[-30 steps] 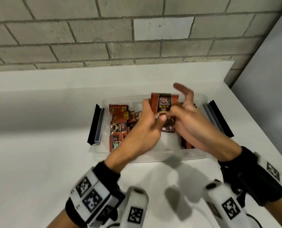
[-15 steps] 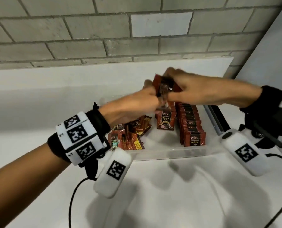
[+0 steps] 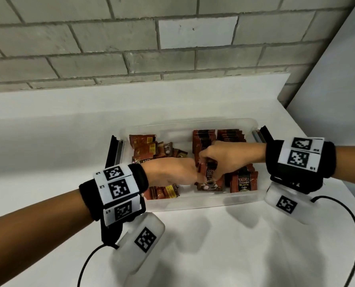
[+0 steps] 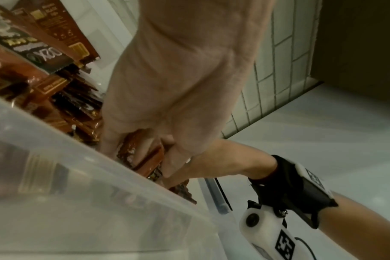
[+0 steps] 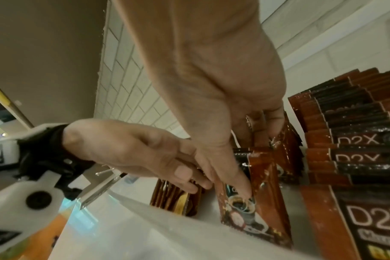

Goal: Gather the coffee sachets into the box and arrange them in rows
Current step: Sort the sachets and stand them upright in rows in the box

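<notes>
Together, left hand (image 3: 170,172) and right hand (image 3: 224,158), knuckles up, pinch coffee sachet (image 3: 210,177).

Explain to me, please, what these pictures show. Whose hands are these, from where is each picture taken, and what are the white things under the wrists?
There is no machine here: a person works with bare hands. The wide view from above comes from a camera on the head, looking down. The other two come from the white cameras strapped under each wrist, looking along the hand. The checkered bands are wristbands with printed markers. On the white table stands a clear plastic box. Its left side holds loose packets; its right side holds neat rows of packets. The left hand and the right hand together pinch a coffee packet, standing in the middle of the box.
</notes>
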The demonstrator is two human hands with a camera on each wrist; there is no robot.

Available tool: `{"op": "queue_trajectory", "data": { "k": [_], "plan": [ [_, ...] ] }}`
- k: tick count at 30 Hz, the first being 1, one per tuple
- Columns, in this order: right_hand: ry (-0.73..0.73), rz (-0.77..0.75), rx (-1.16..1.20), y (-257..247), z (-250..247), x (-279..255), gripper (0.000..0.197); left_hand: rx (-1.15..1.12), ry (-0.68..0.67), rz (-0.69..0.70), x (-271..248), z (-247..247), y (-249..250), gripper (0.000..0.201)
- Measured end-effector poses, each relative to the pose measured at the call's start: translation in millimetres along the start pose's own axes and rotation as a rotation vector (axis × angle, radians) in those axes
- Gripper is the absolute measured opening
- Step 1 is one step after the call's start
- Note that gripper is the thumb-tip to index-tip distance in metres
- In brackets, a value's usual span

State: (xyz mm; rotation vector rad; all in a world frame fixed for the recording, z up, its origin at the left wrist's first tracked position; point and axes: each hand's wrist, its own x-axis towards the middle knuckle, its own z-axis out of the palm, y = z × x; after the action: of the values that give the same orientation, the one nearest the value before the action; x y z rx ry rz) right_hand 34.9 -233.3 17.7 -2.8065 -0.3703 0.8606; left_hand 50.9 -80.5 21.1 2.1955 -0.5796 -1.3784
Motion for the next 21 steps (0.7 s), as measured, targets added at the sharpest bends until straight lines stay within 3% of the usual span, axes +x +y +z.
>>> {"op": "queue_trajectory", "data": {
  "k": [6, 10, 15, 21],
  "plan": [
    [0.047, 0.002, -0.109, 3.1, 5.9, 7.3, 0.039, 0.222, 0.003, 0.013, -1.7, -5.5, -0.6, 0.032],
    [0.145, -0.004, -0.189, 3.4, 3.9, 7.3, 0.032, 0.269, -0.067, 0.031, 2.6, -4.1, 0.9, 0.045],
    [0.236, -0.008, -0.121, 4.7, 4.3, 5.3, 0.061, 0.345, -0.083, 0.0, 13.2, -0.4, 5.1, 0.06],
    [0.29, 0.004, -0.084, 9.3, -0.2, 3.5, 0.063, 0.431, -0.053, -0.036, 19.4, 2.2, 8.7, 0.061]
  ]
}}
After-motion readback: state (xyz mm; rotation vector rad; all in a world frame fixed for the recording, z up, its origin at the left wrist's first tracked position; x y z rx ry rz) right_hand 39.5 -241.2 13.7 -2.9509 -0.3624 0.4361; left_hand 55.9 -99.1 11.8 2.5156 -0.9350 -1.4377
